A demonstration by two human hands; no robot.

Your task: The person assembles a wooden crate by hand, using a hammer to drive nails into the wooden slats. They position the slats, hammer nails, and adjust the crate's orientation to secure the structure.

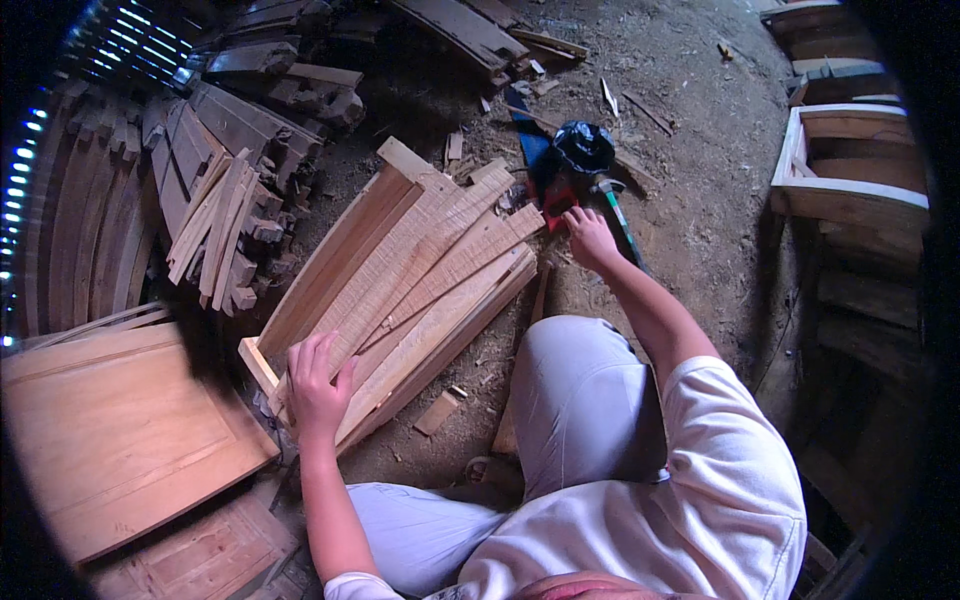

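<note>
Several pale planks lie lengthwise across a wooden frame on the ground in front of me. My left hand rests on the near left end of the planks, thumb and fingers apart, gripping nothing. Past their far right end, my right hand is at the red handle of a handsaw, its fingers bent onto it. The blue saw blade points away from me, partly covered by a black plastic bag. A hammer with a green and white handle lies just right of that hand.
A wooden panel lies at the left, near stacked boards. Box-like wooden frames stand at the right. More planks are at the back. Offcuts and shavings litter the dirt floor around my knees.
</note>
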